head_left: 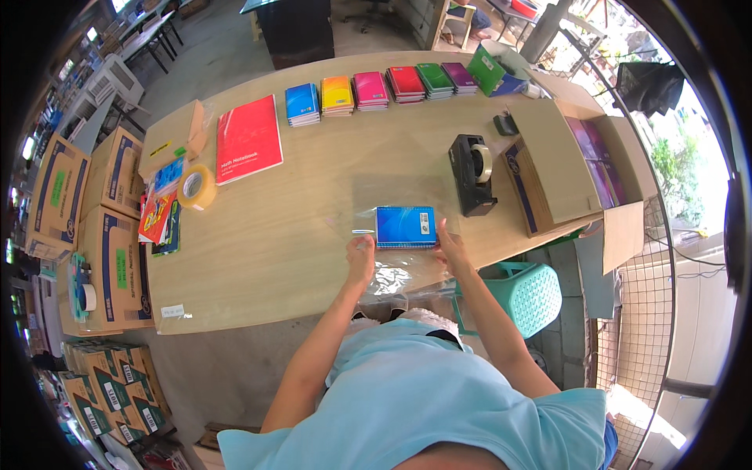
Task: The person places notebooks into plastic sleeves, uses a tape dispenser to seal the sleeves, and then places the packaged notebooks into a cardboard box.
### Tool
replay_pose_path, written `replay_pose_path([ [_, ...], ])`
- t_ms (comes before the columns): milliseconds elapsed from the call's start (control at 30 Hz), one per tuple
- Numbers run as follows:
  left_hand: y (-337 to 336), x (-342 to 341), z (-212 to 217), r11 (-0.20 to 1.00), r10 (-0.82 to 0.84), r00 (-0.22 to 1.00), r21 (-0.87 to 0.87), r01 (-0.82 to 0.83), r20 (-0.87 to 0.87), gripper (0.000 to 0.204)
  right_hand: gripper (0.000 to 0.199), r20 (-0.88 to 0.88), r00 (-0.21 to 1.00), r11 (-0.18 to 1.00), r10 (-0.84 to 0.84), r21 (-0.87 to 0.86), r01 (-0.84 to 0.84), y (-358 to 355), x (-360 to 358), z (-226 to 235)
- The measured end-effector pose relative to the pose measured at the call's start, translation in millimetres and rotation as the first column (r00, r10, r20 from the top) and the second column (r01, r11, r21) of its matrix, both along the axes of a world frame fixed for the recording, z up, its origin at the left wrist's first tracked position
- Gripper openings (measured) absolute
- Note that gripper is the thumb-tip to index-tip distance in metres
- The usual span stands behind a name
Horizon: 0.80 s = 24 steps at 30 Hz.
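A small blue spiral notebook [403,225] lies at the near edge of the table, with clear plastic [389,276] around and below it. The plastic hangs toward my lap. My left hand [361,257] is closed in a pinch on the plastic, just off the notebook's lower left corner. At the lower right corner, my right hand [450,249] grips the notebook's edge with the thumb up along its side. Whether plastic is also between those fingers cannot be made out.
Stacks of small notebooks, such as the blue stack [302,105], line the table's far side beside a large red notebook [249,141]. A black tape dispenser [473,176] and an open carton [552,160] stand right. A tape roll [197,187] lies left; a green stool [526,299] stands below.
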<state>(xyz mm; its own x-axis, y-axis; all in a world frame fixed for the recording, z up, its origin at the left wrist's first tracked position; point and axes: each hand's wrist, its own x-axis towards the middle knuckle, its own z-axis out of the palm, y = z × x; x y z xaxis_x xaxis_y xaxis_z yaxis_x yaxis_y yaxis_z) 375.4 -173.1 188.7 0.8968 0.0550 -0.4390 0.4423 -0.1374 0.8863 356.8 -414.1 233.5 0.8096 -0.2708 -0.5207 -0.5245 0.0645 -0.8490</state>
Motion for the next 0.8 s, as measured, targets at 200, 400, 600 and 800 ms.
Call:
replay_pose_path([
  [200,2.4,0.9,5.9,0.998,-0.056,0.998,-0.023,0.057,0.034,0.106,0.073,-0.020,1.000,0.992,-0.013,-0.123,0.010,8.2,-0.9,11.0],
  [400,9.5,-28.1,18.1,0.968,-0.188,0.876,0.237,0.088,0.443,0.067,0.070,-0.002,0.988,0.988,-0.152,-0.034,0.152,-2.5,-14.1,9.8],
  [600,25.2,-40.3,40.4,0.535,-0.835,0.443,0.672,0.512,0.326,0.009,0.026,0.409,0.904,0.859,0.127,-0.502,0.106,-10.2,-86.6,13.4],
  [800,14.3,-35.8,42.1,0.444,-0.895,0.300,0.740,0.506,0.331,0.003,0.015,0.413,0.747,0.746,0.520,-0.645,-0.163,22.1,-103.3,28.3],
])
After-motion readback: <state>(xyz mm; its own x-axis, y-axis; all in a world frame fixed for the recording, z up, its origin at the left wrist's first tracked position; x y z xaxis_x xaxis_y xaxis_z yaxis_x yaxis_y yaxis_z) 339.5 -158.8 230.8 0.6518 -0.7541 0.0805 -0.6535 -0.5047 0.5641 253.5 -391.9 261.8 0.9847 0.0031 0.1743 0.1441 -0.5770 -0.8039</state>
